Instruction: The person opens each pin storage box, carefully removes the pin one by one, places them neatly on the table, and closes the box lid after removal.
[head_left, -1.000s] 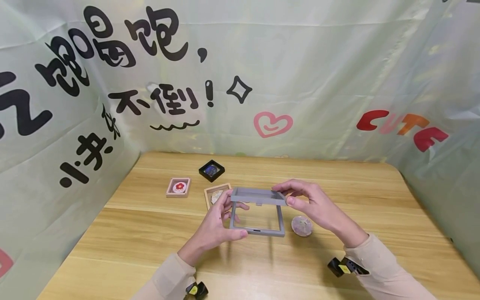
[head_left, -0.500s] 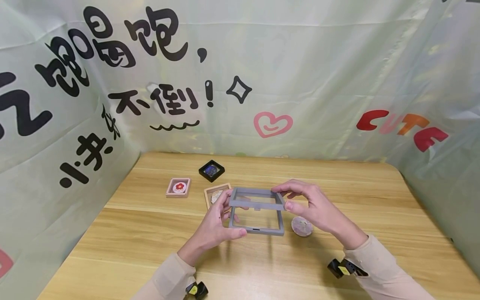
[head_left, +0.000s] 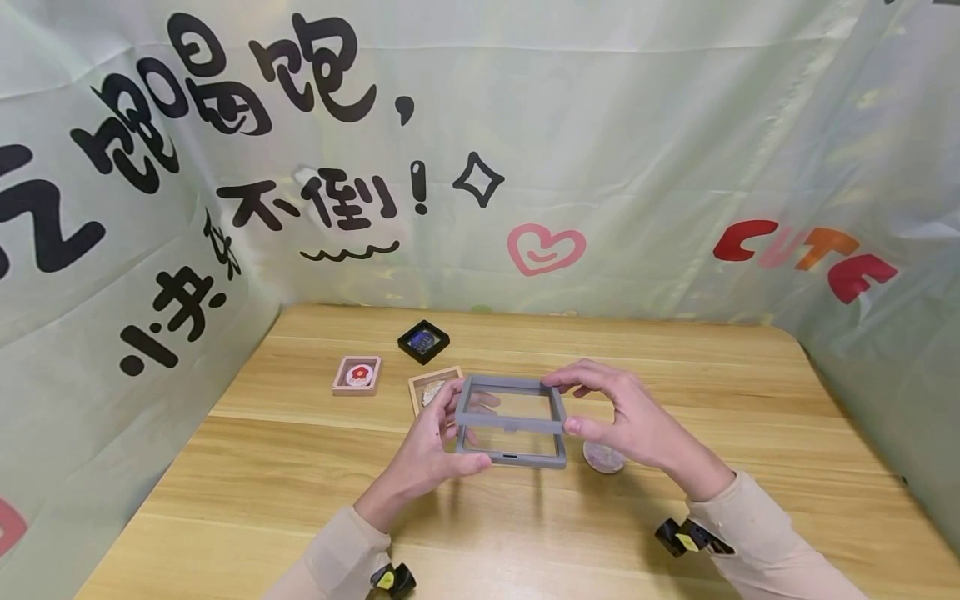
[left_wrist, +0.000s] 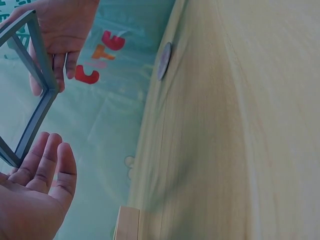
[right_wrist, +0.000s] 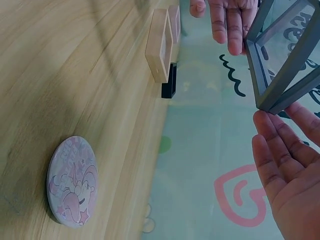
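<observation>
A grey hinged display case (head_left: 510,423) with clear windows is held up over the table, its lid tilted partway above the lower half. On its left side, my left hand (head_left: 427,446) holds the lower half, thumb along the front edge and fingers behind. My right hand (head_left: 630,417) pinches the lid's right edge between thumb and fingers. The right wrist view shows the two halves of the case meeting at an angle, nothing visible between them. Beneath the right hand lies a round button badge (right_wrist: 75,185) with a pale pink and purple cartoon picture, partly covered by that hand in the head view.
A pink case (head_left: 335,377) with a red-flower badge and a black case (head_left: 407,350) with a blue round piece lie at the back left. Partly behind my left hand is a light wood-coloured case (head_left: 415,398) with a round piece inside. Printed cloth (head_left: 637,167) surrounds the table.
The lid has swung down toward the lower half, so the gap between them is narrower. My right hand has followed it slightly down and left; the left hand has barely moved.
</observation>
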